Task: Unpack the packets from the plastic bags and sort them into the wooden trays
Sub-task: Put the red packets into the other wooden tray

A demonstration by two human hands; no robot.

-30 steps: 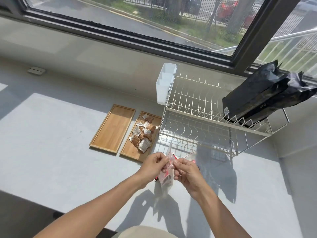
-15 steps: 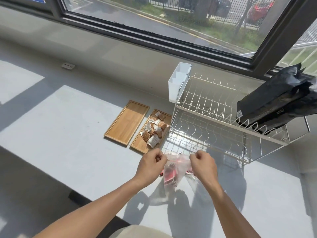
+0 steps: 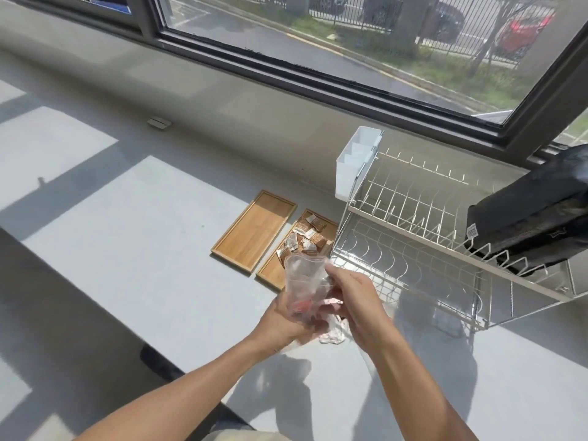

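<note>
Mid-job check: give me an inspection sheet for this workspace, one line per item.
Surface: grey counter, sunlit patches, dry.
Job's things: clear plastic bag held up with red packets inside; left tray holds nothing; right tray holds brown packets.
Clutter: wire dish rack with white caddy; black bags on the rack.
Grips: left hand supports the bag from below; right hand pinches its side.
Cables: nothing seen.
Surroundings: window onto a street; small wall plate.

Both hands, left hand [image 3: 288, 316] and right hand [image 3: 356, 300], gripping clear plastic bag [image 3: 304, 276], wooden trays [image 3: 254, 230] beyond
</note>
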